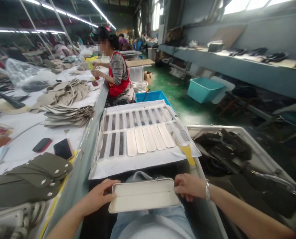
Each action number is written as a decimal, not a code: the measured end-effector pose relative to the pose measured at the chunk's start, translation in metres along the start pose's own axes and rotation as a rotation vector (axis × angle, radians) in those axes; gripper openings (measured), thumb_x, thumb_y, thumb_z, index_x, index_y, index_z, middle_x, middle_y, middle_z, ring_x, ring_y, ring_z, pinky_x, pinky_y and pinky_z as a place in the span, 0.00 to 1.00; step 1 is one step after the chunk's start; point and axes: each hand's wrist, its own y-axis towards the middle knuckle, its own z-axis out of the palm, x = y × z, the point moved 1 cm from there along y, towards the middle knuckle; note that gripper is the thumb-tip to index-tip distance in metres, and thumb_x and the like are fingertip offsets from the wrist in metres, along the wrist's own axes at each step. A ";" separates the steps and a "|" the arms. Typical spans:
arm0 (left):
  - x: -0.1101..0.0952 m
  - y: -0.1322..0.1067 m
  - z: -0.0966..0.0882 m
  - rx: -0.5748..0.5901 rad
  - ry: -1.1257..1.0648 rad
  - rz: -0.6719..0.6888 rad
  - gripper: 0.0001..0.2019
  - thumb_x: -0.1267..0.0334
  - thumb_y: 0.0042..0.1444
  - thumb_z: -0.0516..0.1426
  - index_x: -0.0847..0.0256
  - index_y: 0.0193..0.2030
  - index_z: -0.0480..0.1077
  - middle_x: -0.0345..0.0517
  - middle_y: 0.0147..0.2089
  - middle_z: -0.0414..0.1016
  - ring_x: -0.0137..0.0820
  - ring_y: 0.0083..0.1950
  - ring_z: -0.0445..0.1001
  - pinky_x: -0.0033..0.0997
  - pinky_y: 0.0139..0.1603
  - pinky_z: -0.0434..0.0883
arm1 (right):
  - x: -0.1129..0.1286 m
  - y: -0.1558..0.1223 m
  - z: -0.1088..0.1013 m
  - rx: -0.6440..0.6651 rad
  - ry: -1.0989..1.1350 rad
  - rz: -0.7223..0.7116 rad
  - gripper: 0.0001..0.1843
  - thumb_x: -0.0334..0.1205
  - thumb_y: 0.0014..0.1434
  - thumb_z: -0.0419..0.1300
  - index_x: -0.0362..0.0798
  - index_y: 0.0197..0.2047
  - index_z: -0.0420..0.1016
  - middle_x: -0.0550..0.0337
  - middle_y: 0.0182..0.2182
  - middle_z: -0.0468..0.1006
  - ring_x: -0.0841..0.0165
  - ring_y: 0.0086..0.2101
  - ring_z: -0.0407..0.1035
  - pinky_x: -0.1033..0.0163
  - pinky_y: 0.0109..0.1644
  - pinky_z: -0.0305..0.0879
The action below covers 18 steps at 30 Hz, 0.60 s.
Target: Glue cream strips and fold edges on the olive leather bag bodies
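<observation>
My left hand (99,196) and my right hand (189,187) grip the two short ends of a flat white piece (144,196) with a raised rim, held level over my lap. Fingers of both hands curl round its edges. Just beyond it lies a large white sheet (113,166) with rows of long cut-out slots; several white strips (150,139) still sit in its lower row. A yellow tool (187,152) rests at the sheet's right corner.
Olive-green cut pieces (30,179) are stacked on the white table (25,129) at left, with two phones (53,146) and piles of beige pieces (68,114). A seated person (118,74) works farther along. A white bin with dark scraps (225,149) stands at right.
</observation>
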 end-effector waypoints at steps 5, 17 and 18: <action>-0.074 0.046 0.025 0.065 0.336 0.220 0.22 0.65 0.52 0.53 0.55 0.56 0.64 0.42 0.58 0.66 0.35 0.57 0.64 0.34 0.59 0.57 | 0.013 -0.007 -0.010 -0.258 -0.227 -0.471 0.21 0.42 0.51 0.59 0.45 0.48 0.66 0.53 0.41 0.73 0.68 0.36 0.69 0.65 0.38 0.66; -0.114 0.089 0.097 0.228 0.590 0.439 0.14 0.71 0.52 0.49 0.58 0.39 0.74 0.39 0.37 0.77 0.29 0.36 0.72 0.22 0.38 0.65 | 0.017 -0.002 0.007 -0.342 -0.924 -0.573 0.14 0.34 0.61 0.48 0.43 0.30 0.71 0.54 0.28 0.75 0.68 0.30 0.68 0.64 0.32 0.54; -0.115 0.089 0.098 0.226 0.605 0.446 0.13 0.71 0.51 0.49 0.59 0.37 0.74 0.39 0.35 0.77 0.29 0.35 0.72 0.22 0.37 0.64 | 0.016 -0.002 0.007 -0.342 -0.924 -0.574 0.13 0.34 0.61 0.48 0.42 0.30 0.71 0.54 0.28 0.75 0.68 0.30 0.68 0.64 0.32 0.53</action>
